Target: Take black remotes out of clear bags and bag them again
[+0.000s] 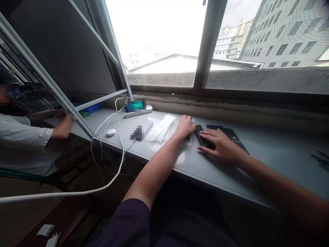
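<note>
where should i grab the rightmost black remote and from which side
Probably grip the rightmost black remote across its long edges toward the far end, from above and the right. It is long, narrow and lies flat; the right hand crowds its near end, and another remote sits close on its left.

- My sleeve: plain dark purple.
- My remote controls: black, pale button markings.
- My plastic bags: clear, whitish.
- My tabletop: blue-grey.
- Long cable: white.
- Power strip: white.
- Rounded case: white.
- Container: blue.
- Co-worker's shirt: light grey.
</note>
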Demonstrator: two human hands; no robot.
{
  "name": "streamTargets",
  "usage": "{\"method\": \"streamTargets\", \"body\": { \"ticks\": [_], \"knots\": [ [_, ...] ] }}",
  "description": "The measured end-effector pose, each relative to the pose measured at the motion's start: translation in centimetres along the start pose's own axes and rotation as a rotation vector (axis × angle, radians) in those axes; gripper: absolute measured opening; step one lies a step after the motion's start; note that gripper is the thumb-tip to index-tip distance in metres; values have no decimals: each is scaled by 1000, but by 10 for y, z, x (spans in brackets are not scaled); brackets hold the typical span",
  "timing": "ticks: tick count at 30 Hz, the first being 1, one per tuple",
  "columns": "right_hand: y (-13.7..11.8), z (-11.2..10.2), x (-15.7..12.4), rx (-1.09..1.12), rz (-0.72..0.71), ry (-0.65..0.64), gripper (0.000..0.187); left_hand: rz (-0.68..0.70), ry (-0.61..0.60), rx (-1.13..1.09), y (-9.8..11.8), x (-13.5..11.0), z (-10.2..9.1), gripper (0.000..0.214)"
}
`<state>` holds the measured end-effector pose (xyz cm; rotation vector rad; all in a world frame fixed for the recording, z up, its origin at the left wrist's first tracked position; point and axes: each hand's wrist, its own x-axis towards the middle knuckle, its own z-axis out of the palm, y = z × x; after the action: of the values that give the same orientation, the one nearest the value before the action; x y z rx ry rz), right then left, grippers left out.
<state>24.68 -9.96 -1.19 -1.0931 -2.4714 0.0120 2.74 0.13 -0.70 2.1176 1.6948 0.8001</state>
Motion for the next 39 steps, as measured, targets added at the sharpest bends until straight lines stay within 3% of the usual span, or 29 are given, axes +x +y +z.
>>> {"method": "streamTargets", "body": {
  "ticks": [3,11,15,19,22,27,32,36,39],
  "knots": [
    [0,-1,2,9,5,2,66,5,40,-12,-3,0,1,62],
    [6,1,3,21,57,52,72,-95,74,-179,-4,-2,-3,95],
    [-1,-3,4,114,105,97,72,-213,94,-554,-3,5,-6,116],
    [-14,-18,6,368,239,163,60,-300,-62,-1142,7,5,-9,125],
    [-22,-26,7,696,340,169,51,-220,-147,-1429,16,1,-13,117],
    [-27,-26,10,1181,550,210,55,-118,-230,-1628,28,-10,-19,112],
    [-32,-33,13,1468,696,89,41,-88,-254,-1581,37,-17,-14,107],
    [-33,-41,13,1544,840,3,23,-86,-252,-1487,36,-11,-11,63],
    [-32,-43,13,1571,866,-19,17,-112,-242,-1465,31,-4,-12,46]
  ]
}}
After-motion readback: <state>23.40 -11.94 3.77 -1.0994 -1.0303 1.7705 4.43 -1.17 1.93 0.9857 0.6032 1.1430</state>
